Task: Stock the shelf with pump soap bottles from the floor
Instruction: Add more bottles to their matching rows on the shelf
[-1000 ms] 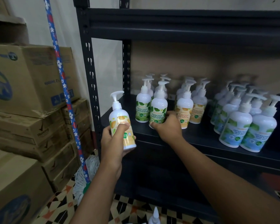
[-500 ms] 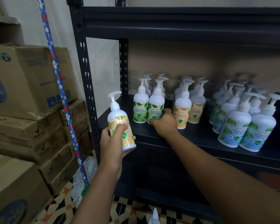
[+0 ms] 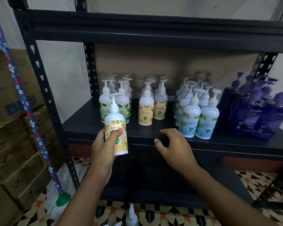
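While my left hand (image 3: pixel 103 150) grips a yellow-label pump bottle (image 3: pixel 115 118), right hand (image 3: pixel 173 149) empty, relaxed, by the shelf (image 3: pixel 163 124).

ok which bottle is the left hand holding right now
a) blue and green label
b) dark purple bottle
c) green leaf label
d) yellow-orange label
d: the left hand grips a white pump bottle with a yellow-orange label, held in front of the shelf edge, while the right hand is open and holds nothing.
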Motion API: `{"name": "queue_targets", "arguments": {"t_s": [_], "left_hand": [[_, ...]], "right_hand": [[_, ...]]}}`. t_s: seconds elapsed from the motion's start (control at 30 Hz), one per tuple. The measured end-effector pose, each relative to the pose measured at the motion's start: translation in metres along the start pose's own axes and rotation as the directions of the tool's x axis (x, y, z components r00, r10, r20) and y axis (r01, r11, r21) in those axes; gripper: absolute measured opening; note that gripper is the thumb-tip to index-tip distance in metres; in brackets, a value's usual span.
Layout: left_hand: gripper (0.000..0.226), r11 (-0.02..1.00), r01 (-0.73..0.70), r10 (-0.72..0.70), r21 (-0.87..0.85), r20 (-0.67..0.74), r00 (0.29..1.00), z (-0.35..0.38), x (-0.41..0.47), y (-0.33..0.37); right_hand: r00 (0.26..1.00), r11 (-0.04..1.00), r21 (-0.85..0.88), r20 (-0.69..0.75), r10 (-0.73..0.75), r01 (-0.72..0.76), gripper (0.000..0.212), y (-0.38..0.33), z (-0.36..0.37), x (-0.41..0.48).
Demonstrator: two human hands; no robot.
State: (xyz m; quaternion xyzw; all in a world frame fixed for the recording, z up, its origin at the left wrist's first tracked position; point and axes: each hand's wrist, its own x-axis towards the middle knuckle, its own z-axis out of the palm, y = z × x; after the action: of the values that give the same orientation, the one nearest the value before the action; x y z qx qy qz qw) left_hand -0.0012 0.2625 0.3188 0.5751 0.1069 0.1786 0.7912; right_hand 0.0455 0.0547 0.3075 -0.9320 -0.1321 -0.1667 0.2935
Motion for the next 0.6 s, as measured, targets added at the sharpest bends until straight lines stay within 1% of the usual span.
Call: {"name": "queue_targets", "arguments": {"t_s": [0.1,0.2,0.37,0.43,0.53,0.6], "left_hand": [[0.013,0.986,-0.090,0.079,0.144,0.077,0.994,0.022,-0.011,-0.008],[0.014,0.957,-0.161,0.127,0.240,0.152,0.980,0.041,-0.014,-0.013],[0.026,0.902,-0.256,0.173,0.348,0.253,0.952,0.062,-0.003,-0.017],[0.032,0.877,-0.291,0.191,0.381,0.279,0.941,0.067,0.006,-0.015],[0.039,0.845,-0.324,0.196,0.426,0.317,0.928,0.070,0.021,-0.015],[0.046,0.829,-0.320,0.182,0.459,0.321,0.929,0.071,0.030,-0.018]], "right_hand": [[0.998,0.996,-0.092,-0.065,-0.020,0.014,0.049,0.026,-0.007,-0.015],[0.996,0.986,-0.164,-0.083,-0.045,0.031,0.056,0.038,-0.003,-0.024],[0.997,0.984,-0.176,-0.059,-0.041,0.030,0.076,0.037,0.003,-0.029],[0.999,0.982,-0.186,-0.038,-0.034,0.026,0.075,0.036,0.007,-0.030],[0.999,0.979,-0.206,-0.041,-0.015,0.007,0.069,0.034,0.010,-0.030],[0.998,0.977,-0.212,-0.059,0.019,-0.031,0.072,0.031,0.011,-0.031]]}}
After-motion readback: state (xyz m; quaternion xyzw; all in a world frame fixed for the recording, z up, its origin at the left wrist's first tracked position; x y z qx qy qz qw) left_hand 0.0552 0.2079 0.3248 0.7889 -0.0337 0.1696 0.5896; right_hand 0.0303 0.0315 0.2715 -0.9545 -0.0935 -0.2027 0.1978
